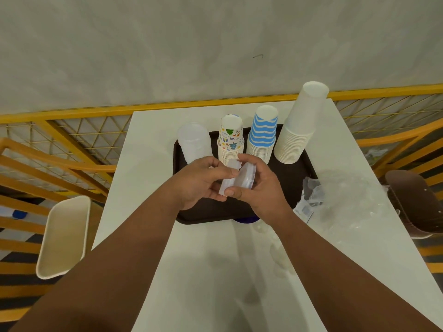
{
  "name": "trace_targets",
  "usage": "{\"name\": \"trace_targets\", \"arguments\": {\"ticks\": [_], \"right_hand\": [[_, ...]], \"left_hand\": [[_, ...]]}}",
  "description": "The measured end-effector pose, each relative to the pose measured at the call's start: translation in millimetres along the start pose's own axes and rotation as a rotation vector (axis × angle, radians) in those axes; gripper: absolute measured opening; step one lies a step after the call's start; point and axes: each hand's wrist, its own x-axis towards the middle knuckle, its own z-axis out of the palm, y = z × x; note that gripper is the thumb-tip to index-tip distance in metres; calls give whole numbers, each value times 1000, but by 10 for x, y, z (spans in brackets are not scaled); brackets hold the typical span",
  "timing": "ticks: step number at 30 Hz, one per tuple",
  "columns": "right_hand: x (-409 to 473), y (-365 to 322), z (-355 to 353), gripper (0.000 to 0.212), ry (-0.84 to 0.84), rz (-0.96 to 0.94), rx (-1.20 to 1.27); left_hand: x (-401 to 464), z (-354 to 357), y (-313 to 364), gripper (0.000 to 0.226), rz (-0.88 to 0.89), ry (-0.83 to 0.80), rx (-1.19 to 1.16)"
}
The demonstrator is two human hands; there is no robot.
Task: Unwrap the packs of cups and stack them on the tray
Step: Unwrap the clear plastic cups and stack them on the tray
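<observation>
Over dark tray [299,168]: four cup stacks [261,137] already standing, wrappers [340,202] discarded at right. Left hand [201,183] and right hand [259,188], fingers clamped on clear cups [237,180]; these remain unplaced.

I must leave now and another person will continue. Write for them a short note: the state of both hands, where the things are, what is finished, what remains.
Left hand and right hand: both grip a small stack of clear plastic cups above the dark brown tray.
Done: four stacks stand upside down on the tray: translucent plastic cups, patterned paper cups, blue-and-white striped paper cups, tall plain white paper cups.
Crumpled clear wrappers lie on the white table, right of the tray.
Left: place the held cups on the tray.
</observation>
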Motion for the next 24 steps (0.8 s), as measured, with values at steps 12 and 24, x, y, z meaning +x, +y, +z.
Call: {"name": "trace_targets", "arguments": {"ticks": [12,24], "right_hand": [[71,-39,92,52,-9,-41,125],[103,-65,123,55,-22,-3,165]], "left_hand": [[-14,-177,81,47,-16,-84,-104],[-58,-266,124,64,-29,-70,-102]]}}
